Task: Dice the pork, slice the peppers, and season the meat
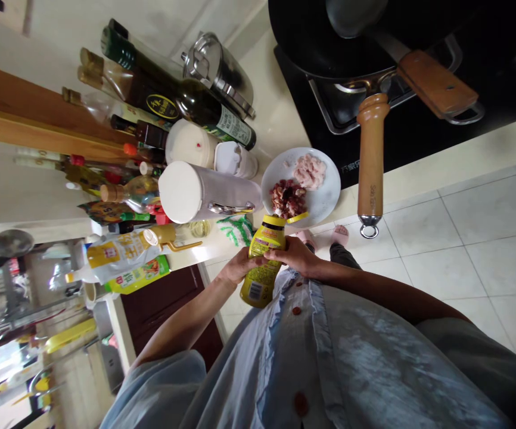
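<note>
A yellow seasoning bottle with a printed label and barcode is held in front of my body, its top end toward the plate. My left hand is closed around one side of the bottle, and my right hand grips the other side, the fingers meeting near its middle. A yellow lid flap stands out beside the bottle's top. On the white plate lie dark reddish meat pieces with dark sauce and a pile of pale pink meat.
A wok with a wooden handle sits on the black stove, a ladle resting in it. Beside the plate stand a white canister, a steel pot, a dark green bottle and several other bottles. Floor tiles show below the counter.
</note>
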`<action>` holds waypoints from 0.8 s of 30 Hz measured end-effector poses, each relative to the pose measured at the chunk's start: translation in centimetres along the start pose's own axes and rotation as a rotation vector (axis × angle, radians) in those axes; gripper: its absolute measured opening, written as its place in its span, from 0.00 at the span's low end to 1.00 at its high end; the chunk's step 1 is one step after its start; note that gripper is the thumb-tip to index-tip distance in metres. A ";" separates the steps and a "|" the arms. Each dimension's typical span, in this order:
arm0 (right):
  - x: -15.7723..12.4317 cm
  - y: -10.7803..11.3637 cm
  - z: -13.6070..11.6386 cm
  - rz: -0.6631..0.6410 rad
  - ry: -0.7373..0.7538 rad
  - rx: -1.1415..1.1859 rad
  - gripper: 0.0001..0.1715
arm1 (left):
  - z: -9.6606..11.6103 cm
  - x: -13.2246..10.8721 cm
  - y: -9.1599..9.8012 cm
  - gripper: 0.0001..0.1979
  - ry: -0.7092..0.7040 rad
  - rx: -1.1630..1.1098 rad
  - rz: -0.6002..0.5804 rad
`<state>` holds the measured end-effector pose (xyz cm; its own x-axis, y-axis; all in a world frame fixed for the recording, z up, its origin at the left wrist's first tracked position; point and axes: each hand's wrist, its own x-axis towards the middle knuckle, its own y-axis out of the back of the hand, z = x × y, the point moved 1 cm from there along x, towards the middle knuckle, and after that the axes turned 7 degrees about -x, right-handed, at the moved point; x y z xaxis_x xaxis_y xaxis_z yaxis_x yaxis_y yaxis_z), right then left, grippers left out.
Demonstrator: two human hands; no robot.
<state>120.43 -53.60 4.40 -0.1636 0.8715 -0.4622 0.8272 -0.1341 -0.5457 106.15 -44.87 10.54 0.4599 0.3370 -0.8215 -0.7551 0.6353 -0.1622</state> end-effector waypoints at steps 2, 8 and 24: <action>-0.6 0.3 -0.5 -0.016 0.091 -0.097 0.27 | -0.4 0.1 -0.2 0.23 -0.099 0.051 -0.009; -3.8 2.5 -2.5 0.015 0.262 -0.367 0.33 | -1.4 0.1 -2.0 0.25 -0.246 0.061 0.051; -5.7 -4.4 -10.0 -0.041 0.899 -1.443 0.35 | -3.6 -4.5 -3.5 0.16 -0.615 0.368 0.364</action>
<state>123.15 -53.28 16.42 -0.2810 0.9035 0.3236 0.6931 -0.0422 0.7196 105.04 -51.08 12.88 0.4703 0.8215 -0.3223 -0.7543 0.5638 0.3364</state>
